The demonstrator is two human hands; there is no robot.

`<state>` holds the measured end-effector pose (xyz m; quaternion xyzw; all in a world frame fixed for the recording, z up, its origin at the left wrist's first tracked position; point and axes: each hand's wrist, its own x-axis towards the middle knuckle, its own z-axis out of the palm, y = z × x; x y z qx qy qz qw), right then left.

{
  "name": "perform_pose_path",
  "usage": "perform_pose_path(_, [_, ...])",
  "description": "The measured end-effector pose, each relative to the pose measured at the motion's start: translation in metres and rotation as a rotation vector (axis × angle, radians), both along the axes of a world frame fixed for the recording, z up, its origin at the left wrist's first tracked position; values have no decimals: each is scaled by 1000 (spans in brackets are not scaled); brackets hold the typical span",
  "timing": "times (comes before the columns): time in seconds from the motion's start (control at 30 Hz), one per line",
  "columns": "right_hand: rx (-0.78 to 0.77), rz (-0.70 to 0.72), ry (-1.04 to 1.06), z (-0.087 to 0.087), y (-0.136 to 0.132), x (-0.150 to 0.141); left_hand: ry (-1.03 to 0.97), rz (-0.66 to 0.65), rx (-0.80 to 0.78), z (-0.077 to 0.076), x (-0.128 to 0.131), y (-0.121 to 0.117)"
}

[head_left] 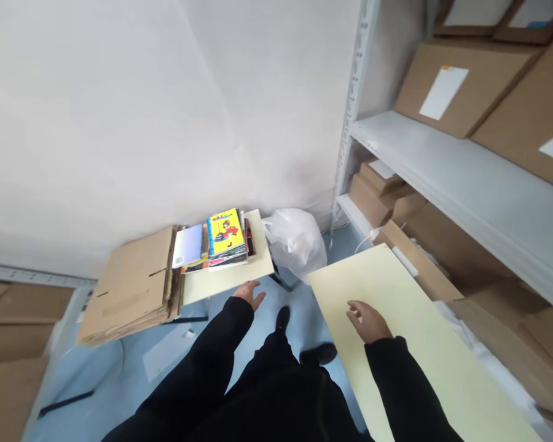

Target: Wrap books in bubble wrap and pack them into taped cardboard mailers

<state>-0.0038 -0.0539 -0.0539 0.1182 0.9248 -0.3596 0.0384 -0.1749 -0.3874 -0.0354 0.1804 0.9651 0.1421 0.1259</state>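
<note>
My left hand (pixel 249 294) hangs in the air by the front edge of a small cream table (pixel 239 276). Its thumb stands apart from the fingers and nothing is in it. On that table lie a yellow picture book (pixel 226 232) on top of a stack and a pale lavender book (pixel 187 245) beside it. Over the larger cream table (pixel 415 344) on the right is my right hand (pixel 368 321). The fingers are loosely curved, with a gap to the thumb, and hold nothing. Whether this hand touches the tabletop I cannot tell.
Flattened cardboard boxes (pixel 131 282) are piled at the small table's left end. A stuffed white plastic bag (pixel 299 239) sits between the tables. Grey metal shelving (pixel 461 159) with cardboard boxes (pixel 456 86) runs along the right. Another shelf (pixel 69 313) stands at the left.
</note>
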Motion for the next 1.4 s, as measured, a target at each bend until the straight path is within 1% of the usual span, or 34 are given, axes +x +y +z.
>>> perform_pose_path(0.1, [20, 167, -109, 5, -37, -42, 96, 125, 20, -4, -13, -41])
perform_pose_path(0.17, [67, 260, -179, 5, -61, -68, 131, 211, 45, -7, -21, -67])
perform_pose_path(0.23, [140, 337, -234, 6, -85, -95, 123, 310, 103, -11, -32, -90])
perform_pose_path(0.3, [215, 390, -270, 8, -110, -124, 68, 439, 227, -16, -46, -110])
perform_pose_path(0.37, [256, 435, -282, 11, -137, -155, -11, 578, 426, -22, -65, -127])
perform_pose_path(0.43, [260, 479, -278, 16, -166, -186, -68, 670, 637, -28, -86, -141])
perform_pose_path(0.5, [257, 505, -261, 22, -194, -215, -95, 685, 781, -34, -107, -152])
perform_pose_path(0.53, [257, 508, -248, 25, -207, -227, -105, 670, 815, -36, -115, -156])
perform_pose_path(0.63, [246, 505, -202, 32, -237, -255, -147, 599, 825, -40, -135, -165])
perform_pose_path(0.7, [221, 505, -188, 33, -248, -265, -173, 560, 819, -42, -142, -170])
perform_pose_path(0.8, [200, 476, -182, 29, -254, -273, -210, 543, 833, -48, -148, -175])
perform_pose_path(0.93, [184, 428, -179, 16, -253, -280, -245, 560, 817, -59, -153, -175])
perform_pose_path(1.03, [176, 392, -143, 5, -254, -290, -257, 574, 815, -64, -156, -171])
perform_pose_path(1.13, [120, 296, -137, -3, -259, -308, -257, 620, 856, -64, -158, -164])
perform_pose_path(1.3, [-61, 91, -246, -10, -271, -342, -343, 674, 1019, -59, -164, -154])
perform_pose_path(1.4, [-148, 36, -266, -14, -277, -352, -395, 697, 1059, -57, -165, -152])
